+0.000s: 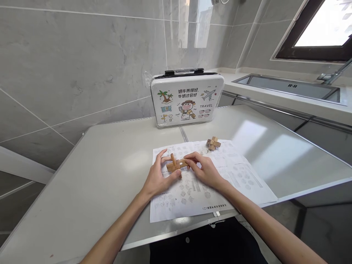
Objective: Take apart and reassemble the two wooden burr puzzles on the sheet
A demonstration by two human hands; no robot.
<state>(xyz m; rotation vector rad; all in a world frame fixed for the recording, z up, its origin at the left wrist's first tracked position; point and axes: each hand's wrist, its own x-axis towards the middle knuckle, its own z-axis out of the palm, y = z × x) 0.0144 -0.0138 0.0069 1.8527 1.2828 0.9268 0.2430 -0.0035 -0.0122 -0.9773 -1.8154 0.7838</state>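
Between my hands is a partly joined wooden puzzle (181, 164), a slotted flat bar with a rounded peg standing up through it. My left hand (160, 176) grips its left side, thumb in front and fingers behind. The bar's right end is pinched between the thumb and fingers of my right hand (202, 168). Both hands are just above a printed instruction sheet (170, 211) with small diagrams. A second wooden puzzle (213, 143), a cross-shaped block of interlocked pieces, rests near the sheet's far edge, beyond my right hand.
A white cartoon-printed case (189, 106) with a black handle stands at the back of the grey table (104, 176) against the tiled wall. To the right, a counter holds a steel sink (288, 88) and faucet (330, 77). The table's front edge is close to my lap.
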